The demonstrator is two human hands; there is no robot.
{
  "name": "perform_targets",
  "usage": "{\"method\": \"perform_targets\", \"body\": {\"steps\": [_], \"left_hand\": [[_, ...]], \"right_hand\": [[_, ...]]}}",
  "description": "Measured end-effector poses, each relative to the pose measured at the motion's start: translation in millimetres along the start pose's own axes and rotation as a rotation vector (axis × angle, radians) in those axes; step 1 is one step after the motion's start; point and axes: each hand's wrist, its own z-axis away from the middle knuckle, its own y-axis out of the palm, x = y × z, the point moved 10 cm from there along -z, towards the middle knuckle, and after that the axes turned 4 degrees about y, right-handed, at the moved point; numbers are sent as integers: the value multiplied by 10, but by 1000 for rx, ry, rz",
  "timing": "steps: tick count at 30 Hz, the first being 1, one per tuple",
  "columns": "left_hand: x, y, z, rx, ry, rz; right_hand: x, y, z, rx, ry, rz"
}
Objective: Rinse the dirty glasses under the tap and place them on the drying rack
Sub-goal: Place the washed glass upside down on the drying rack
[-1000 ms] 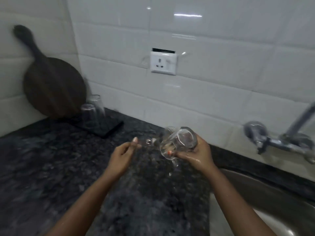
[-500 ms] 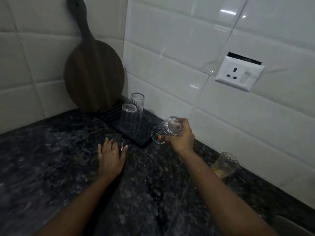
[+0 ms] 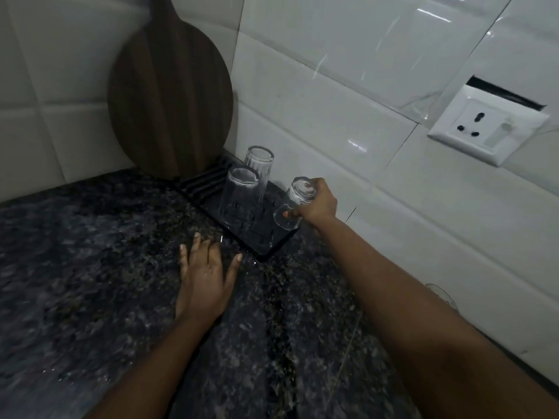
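Fingers [image 3: 290,213] of right hand [image 3: 316,204] curled round inverted glass [image 3: 293,204], tilted over drying rack [image 3: 266,246] near corner. Left hand [image 3: 204,276] flat, fingers spread, on table [image 3: 90,267]. Two upturned glasses [image 3: 242,192] on rack; cutting board [image 3: 169,95] leans behind.
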Motion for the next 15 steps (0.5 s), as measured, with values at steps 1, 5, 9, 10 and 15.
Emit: {"method": "perform_targets", "body": {"steps": [1, 5, 9, 10, 15], "left_hand": [[-3, 3, -3, 3, 0, -4], [-5, 10, -4, -3, 4, -17], [9, 38, -5, 1, 13, -26], [11, 49, -4, 5, 16, -30], [-10, 49, -5, 16, 39, -28]], "right_hand": [[6, 24, -29, 13, 10, 2], [42, 130, -114, 46, 11, 31], [82, 218, -173, 56, -12, 97], [82, 227, -185, 58, -10, 110], [63, 224, -182, 74, -6, 136]]}}
